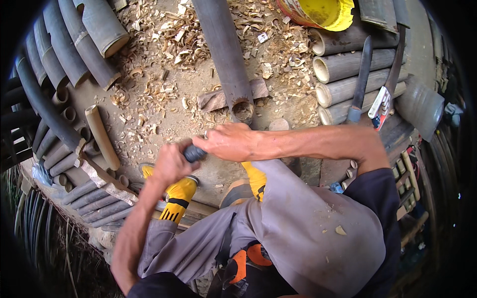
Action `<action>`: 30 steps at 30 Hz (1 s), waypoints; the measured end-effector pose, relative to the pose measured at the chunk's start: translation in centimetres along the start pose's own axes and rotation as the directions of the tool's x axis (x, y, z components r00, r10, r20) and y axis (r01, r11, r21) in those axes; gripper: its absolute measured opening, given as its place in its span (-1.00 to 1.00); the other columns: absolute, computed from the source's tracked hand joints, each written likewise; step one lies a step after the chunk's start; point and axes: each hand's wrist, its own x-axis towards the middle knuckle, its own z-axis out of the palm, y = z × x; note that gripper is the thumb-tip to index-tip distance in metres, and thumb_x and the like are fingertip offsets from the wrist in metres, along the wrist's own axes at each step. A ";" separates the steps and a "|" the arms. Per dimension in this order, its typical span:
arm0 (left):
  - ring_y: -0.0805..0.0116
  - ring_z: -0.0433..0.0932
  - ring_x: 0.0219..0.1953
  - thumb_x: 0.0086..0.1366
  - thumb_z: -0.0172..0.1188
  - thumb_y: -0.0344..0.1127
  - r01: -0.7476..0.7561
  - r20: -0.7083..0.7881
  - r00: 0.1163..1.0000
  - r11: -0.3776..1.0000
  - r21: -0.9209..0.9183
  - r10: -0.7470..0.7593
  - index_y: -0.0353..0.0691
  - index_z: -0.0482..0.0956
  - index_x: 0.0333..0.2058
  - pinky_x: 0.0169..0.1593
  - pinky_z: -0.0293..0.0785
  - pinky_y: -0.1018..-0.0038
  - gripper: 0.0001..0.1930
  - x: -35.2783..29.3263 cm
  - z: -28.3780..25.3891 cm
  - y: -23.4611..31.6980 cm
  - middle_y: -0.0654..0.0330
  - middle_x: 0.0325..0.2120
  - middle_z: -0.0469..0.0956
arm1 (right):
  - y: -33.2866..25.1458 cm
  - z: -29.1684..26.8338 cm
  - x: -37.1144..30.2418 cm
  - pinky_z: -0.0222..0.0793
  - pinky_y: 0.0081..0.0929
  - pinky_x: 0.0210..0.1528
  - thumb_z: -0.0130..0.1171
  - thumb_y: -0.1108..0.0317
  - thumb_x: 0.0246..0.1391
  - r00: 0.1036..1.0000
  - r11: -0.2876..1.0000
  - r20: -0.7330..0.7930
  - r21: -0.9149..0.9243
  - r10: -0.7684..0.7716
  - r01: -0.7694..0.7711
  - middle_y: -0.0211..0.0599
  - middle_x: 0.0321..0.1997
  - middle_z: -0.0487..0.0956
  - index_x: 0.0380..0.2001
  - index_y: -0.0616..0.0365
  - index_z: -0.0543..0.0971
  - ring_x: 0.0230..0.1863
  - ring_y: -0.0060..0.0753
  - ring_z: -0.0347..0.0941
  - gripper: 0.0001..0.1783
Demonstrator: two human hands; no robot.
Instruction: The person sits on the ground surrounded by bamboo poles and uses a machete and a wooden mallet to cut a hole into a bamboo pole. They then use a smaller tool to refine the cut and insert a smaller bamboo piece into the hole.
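A thick grey-brown bamboo pole (221,47) runs toward me from the far edge, its open end propped on a reddish wood block (212,101). Just in front of that end, my right hand (231,142) is closed round a dark grey cylindrical handle (194,153). My left hand (171,161), a little blurred, is curled round the same handle from the left. Whatever the handle belongs to is hidden by my hands.
Wood shavings (184,32) litter the ground. Bamboo lengths (102,27) lie at left; cut bamboo sections (355,64) are stacked at right. Also at right are a long dark blade (363,69) and a yellow bucket (325,12). A pale bamboo piece (102,136) lies left.
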 end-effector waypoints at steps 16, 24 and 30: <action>0.30 0.61 -0.51 -0.13 0.31 -0.36 -0.002 -0.425 0.831 0.764 -0.646 -0.357 -0.22 0.57 -0.27 -0.37 0.51 0.35 -0.65 -2.7 14.9 4.1 -0.03 -0.55 0.59 | -0.3 0.0 -0.8 0.50 -0.22 -0.52 0.10 0.40 -0.12 0.933 0.910 0.314 -0.308 -0.178 0.278 -0.21 -0.54 0.60 -0.50 0.14 0.59 -0.42 -0.15 0.60 -0.89; 0.11 0.59 -0.60 -0.19 0.28 -0.30 -0.107 -0.296 0.937 0.958 0.266 0.187 -0.17 0.57 -0.45 -0.39 0.56 0.25 -0.77 0.1 -4.2 1.9 0.04 -0.62 0.57 | -0.3 -0.5 0.6 0.51 -0.11 -0.26 0.04 0.50 -0.06 0.939 0.987 -0.344 -0.148 0.004 -0.059 -0.04 -0.43 0.54 -0.15 0.19 0.37 -0.28 -0.01 0.56 -0.68; 0.06 0.56 -0.62 -0.17 0.15 -0.35 -0.193 -0.111 0.940 0.769 0.610 0.323 -0.18 0.54 -0.54 -0.47 0.52 0.22 -0.87 3.0 -9.4 5.8 0.04 -0.68 0.53 | 0.6 -0.2 0.5 0.49 -0.17 -0.26 0.07 0.54 -0.11 0.737 0.998 -0.674 0.019 0.055 -0.057 -0.08 -0.51 0.49 -0.18 0.18 0.38 -0.35 -0.01 0.54 -0.67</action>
